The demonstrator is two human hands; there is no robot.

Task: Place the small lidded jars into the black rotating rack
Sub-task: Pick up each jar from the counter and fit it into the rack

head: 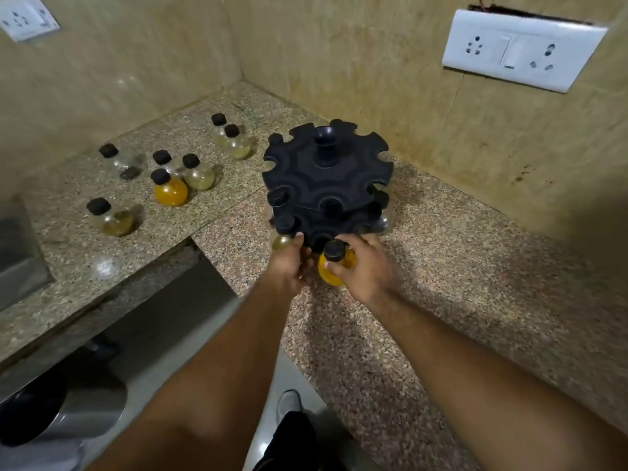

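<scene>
Seven round clear glass jars with black lids (171, 189) stand loose on the speckled granite desk (441, 266), left of the black plastic notched rotating rack (326, 185). The left hand (289, 263) grips the rack's lower edge; the right hand (365, 266) has its fingers (334, 270) clenched around a yellow-filled black-lidded jar (334, 263) at the rack's near edge.

Lower tier of black plastic rotating rack (328, 185) mostly hidden under upper tier; clear round jars there barely visible. White wall socket (25, 17) cut by left edge.

No readable text, label, brand or number shows on anything.
</scene>
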